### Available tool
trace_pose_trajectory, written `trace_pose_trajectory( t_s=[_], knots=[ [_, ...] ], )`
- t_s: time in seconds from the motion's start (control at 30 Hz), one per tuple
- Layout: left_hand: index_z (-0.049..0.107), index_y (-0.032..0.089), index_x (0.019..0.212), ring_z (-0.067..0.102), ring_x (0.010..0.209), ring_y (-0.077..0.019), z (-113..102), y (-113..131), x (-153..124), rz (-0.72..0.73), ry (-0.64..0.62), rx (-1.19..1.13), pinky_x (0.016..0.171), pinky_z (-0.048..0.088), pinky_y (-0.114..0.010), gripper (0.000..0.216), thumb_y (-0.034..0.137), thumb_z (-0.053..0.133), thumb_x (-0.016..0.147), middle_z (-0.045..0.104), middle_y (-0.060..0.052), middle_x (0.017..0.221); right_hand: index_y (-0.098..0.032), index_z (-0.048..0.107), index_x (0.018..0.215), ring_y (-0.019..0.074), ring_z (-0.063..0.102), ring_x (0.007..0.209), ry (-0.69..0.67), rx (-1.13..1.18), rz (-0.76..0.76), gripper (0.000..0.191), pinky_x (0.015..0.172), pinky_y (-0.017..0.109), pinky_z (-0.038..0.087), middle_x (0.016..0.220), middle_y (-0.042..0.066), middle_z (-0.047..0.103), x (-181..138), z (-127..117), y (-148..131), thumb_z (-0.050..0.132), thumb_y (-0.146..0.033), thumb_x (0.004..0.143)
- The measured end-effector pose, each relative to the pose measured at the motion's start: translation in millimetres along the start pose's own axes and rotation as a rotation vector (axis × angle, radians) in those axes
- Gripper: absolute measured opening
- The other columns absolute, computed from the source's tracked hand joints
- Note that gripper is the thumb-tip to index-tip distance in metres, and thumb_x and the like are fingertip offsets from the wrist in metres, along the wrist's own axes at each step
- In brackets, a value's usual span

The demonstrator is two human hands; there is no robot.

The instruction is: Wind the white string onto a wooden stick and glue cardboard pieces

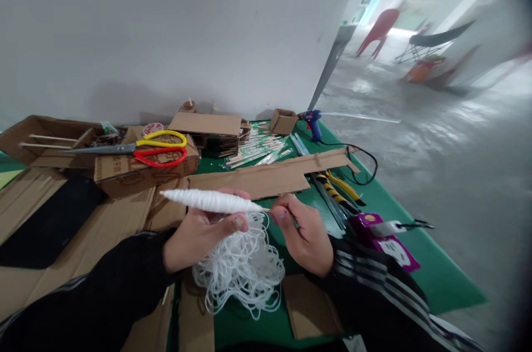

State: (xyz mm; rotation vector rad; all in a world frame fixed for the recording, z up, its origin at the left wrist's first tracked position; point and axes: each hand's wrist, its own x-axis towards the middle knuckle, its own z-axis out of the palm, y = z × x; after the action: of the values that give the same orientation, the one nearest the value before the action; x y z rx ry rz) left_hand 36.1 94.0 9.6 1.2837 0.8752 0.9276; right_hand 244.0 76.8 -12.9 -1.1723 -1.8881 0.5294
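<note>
A spindle of white string (208,200), wound thick in the middle and tapering at both ends, lies level between my hands. My left hand (203,238) grips its wound middle, thumb in front and fingers behind. At the right end a thin wooden stick pokes out, and my right hand (302,233) pinches it between thumb and bent fingers. Below both hands sits a loose, tangled heap of white cord (245,269) on the green tabletop. Whether a strand runs from the heap to the spindle I cannot tell.
Scissors (160,147) with yellow and red handles rest on a cardboard box (145,174) at left. Behind lie a cardboard strip (249,179) and packaged sticks (260,147). On the right are a blue glue gun (315,126), yellow-black pliers (343,191) and a purple package (384,238).
</note>
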Motion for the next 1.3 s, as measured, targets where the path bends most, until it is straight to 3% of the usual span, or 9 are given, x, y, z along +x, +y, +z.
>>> trace_pose_trajectory(
  t_s=[0.1,0.2,0.3,0.47,0.67,0.83,1.07,1.2,1.3],
  knots=[
    [0.068,0.016,0.084,0.065,0.069,-0.0167,0.1,0.3,1.0,-0.001,0.01,0.01,0.068,0.054,-0.028,0.016,0.03,0.073,0.077,0.069,-0.002,0.071,-0.02,0.05,0.095,0.0145,0.057,0.063,0.0,0.065,-0.035,0.009,0.056,0.025,0.044,0.077,0.003,0.06,-0.6,0.2,-1.3,0.048,-0.028,0.093],
    [0.068,0.016,0.079,0.065,0.069,-0.0169,0.2,0.3,1.2,0.006,0.001,0.004,0.068,0.054,-0.029,0.014,0.029,0.073,0.076,0.069,-0.003,0.071,-0.02,0.052,0.084,0.0132,0.054,0.057,0.021,-0.012,-0.055,0.014,0.054,0.025,0.041,0.066,0.0,0.056,-1.3,0.1,-0.3,0.043,-0.024,0.095],
    [0.069,0.016,0.086,0.065,0.068,-0.0163,0.3,0.5,1.2,0.006,0.007,-0.002,0.067,0.054,-0.028,0.015,0.027,0.073,0.076,0.069,-0.003,0.072,-0.02,0.053,0.078,0.0134,0.054,0.056,0.019,-0.046,-0.041,0.024,0.055,0.025,0.04,0.061,-0.001,0.052,-1.5,0.3,1.3,0.039,-0.024,0.097],
    [0.066,0.017,0.101,0.065,0.066,-0.0155,1.1,1.2,1.9,-0.014,0.049,-0.047,0.066,0.054,-0.027,0.031,0.025,0.077,0.073,0.07,0.0,0.069,-0.02,0.051,0.096,0.0142,0.059,0.067,0.021,0.073,-0.041,0.006,0.059,0.024,0.046,0.081,0.003,0.061,-1.8,1.0,0.9,0.05,-0.025,0.093],
    [0.066,0.016,0.097,0.066,0.066,-0.0153,1.5,1.0,1.4,-0.012,0.02,-0.037,0.065,0.054,-0.026,0.027,0.025,0.076,0.073,0.07,-0.001,0.07,-0.021,0.052,0.076,0.0134,0.053,0.055,0.031,-0.06,-0.022,0.025,0.054,0.025,0.038,0.059,-0.001,0.051,-2.3,1.1,1.1,0.039,-0.025,0.098],
    [0.064,0.017,0.102,0.065,0.063,-0.0131,1.2,1.5,2.4,-0.029,0.031,-0.088,0.064,0.053,-0.024,0.032,0.024,0.077,0.073,0.069,0.002,0.065,-0.02,0.048,0.098,0.0137,0.056,0.065,0.012,0.1,-0.022,0.007,0.058,0.024,0.043,0.08,0.002,0.057,-3.0,4.4,2.5,0.047,-0.025,0.094],
    [0.065,0.015,0.102,0.066,0.066,-0.015,1.9,-1.2,1.9,-0.013,0.004,-0.079,0.066,0.054,-0.026,0.03,0.025,0.075,0.075,0.07,-0.001,0.069,-0.02,0.051,0.077,0.0129,0.051,0.057,0.019,0.018,-0.017,0.022,0.053,0.025,0.036,0.062,-0.002,0.049,-5.1,4.3,2.7,0.041,-0.024,0.097],
    [0.067,0.016,0.098,0.066,0.065,-0.0156,1.5,-3.3,3.0,0.01,0.013,-0.083,0.066,0.055,-0.027,0.027,0.024,0.075,0.075,0.069,-0.001,0.067,-0.02,0.05,0.094,0.0141,0.054,0.068,0.055,0.128,-0.027,0.004,0.059,0.025,0.042,0.082,0.002,0.054,-3.9,5.3,1.9,0.05,-0.024,0.093],
    [0.066,0.015,0.1,0.066,0.065,-0.015,1.5,-4.1,3.3,0.012,0.005,-0.078,0.066,0.055,-0.026,0.028,0.024,0.074,0.075,0.069,-0.001,0.067,-0.021,0.049,0.088,0.0122,0.049,0.062,0.058,0.106,-0.069,0.005,0.056,0.024,0.039,0.075,0.0,0.05,-3.2,5.5,2.9,0.049,-0.02,0.092]
  ],
)
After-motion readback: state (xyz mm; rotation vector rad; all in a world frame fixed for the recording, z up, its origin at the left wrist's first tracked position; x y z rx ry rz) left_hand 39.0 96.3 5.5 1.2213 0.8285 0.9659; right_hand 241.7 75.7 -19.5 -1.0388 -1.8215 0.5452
